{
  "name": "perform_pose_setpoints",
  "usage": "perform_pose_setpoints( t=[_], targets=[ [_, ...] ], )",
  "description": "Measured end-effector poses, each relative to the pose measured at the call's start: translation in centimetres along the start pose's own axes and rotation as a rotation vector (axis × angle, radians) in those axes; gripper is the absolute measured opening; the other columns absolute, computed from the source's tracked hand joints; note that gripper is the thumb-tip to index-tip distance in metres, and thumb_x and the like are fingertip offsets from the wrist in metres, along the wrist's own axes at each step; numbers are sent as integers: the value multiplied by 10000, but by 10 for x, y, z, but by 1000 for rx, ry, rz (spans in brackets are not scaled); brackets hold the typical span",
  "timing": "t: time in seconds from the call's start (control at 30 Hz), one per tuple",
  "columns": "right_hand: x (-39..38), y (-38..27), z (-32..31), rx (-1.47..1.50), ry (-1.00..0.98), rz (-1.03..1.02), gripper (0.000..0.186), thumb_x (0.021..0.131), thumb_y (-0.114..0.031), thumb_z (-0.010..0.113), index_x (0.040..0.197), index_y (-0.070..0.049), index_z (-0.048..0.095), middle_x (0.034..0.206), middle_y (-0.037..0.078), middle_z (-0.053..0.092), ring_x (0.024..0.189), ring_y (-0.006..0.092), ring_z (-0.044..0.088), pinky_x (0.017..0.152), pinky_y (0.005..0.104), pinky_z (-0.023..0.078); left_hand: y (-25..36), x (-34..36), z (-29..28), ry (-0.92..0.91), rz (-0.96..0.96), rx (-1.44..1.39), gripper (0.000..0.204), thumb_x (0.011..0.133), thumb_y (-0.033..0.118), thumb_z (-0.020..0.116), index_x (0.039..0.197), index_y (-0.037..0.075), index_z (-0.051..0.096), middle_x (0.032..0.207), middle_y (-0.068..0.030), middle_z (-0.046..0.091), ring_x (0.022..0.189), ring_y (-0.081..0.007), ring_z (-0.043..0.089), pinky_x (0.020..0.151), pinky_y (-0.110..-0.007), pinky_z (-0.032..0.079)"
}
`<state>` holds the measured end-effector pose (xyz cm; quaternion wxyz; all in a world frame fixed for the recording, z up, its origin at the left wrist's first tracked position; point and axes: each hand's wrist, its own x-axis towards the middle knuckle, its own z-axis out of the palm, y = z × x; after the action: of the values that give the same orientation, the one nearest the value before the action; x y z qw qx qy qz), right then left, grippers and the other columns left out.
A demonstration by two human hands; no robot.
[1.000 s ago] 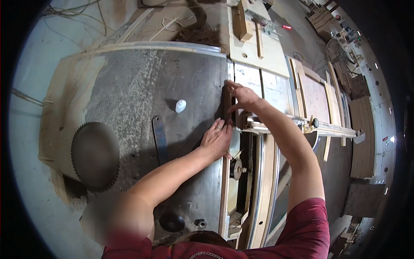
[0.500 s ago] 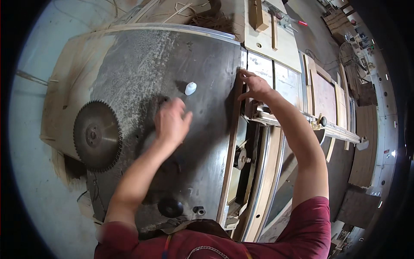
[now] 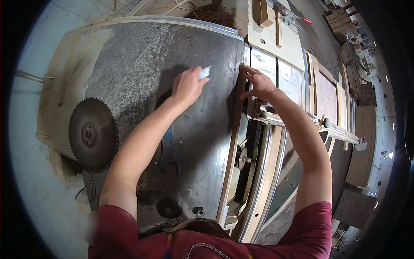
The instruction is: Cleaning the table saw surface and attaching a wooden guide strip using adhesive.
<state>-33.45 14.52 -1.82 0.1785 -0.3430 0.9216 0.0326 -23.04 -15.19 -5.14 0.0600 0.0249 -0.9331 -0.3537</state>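
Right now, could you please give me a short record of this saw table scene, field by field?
Surface: dusty grey metal saw table
Left hand: closed on small white object
Right hand: fingertips on long narrow wooden strip at the table's right edge
Loose items: round toothed circular saw blade lying flat; blue wrench partly under the left forearm
Sleeves: dark red

On the dusty metal counter [image 3: 142, 56], the left hand [image 3: 186, 85] grips a small white object [image 3: 205, 72]; the right hand [image 3: 258, 84], at three o'clock from it, presses a wooden strip [image 3: 233, 138].

No pkgs, labels, signs or screens
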Motion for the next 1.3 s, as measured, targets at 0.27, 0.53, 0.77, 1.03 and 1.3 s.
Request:
perform_pose_setpoints(
  t=[0.27, 0.53, 0.77, 1.03, 1.3],
  targets=[
    [4, 4, 6, 53, 93, -30, 994, 714, -520, 939, 1495, -13, 592, 1677, 172, 432, 1521, 365, 433, 1246, 424, 412, 30, 62, 28, -124, 295, 205, 245, 977, 253, 748, 1059, 30, 690, 1048, -207, 733, 1038, -428, 720, 864, -541, 572],
    [3, 4, 8, 28, 77, -25, 1077, 695, -562, 935, 1527, 0, 545, 1696, 150, 407, 1541, 320, 415, 1255, 394, 402, 43, 82, 55, -152, 304, 243, 256, 979, 261, 749, 1069, 30, 686, 1081, -212, 698, 1035, -449, 710, 876, -555, 572],
    [3, 5, 8, 53, 110, -38, 1012, 690, -541, 944, 1464, 4, 586, 1676, 153, 435, 1516, 323, 445, 1238, 391, 421, 46, 93, 58, -168, 327, 271, 232, 978, 234, 749, 1059, 25, 691, 1078, -211, 695, 1036, -451, 709, 871, -553, 579],
    [4, 5, 5, 76, 106, -54, 1019, 699, -490, 951, 1502, 7, 569, 1661, 171, 453, 1504, 362, 453, 1232, 419, 426, 49, 100, 58, -139, 492, 397, 183, 971, 124, 626, 1074, 65, 765, 1106, -200, 729, 1032, -410, 746, 849, -517, 617],
    [4, 7, 11, 87, 143, -51, 966, 675, -490, 968, 1427, 3, 616, 1656, 150, 462, 1485, 346, 474, 1222, 403, 439, 45, 89, 60, -122, 594, 425, 188, 955, 92, 605, 1056, 68, 762, 1087, -191, 725, 1014, -387, 753, 820, -499, 630]
  ],
)
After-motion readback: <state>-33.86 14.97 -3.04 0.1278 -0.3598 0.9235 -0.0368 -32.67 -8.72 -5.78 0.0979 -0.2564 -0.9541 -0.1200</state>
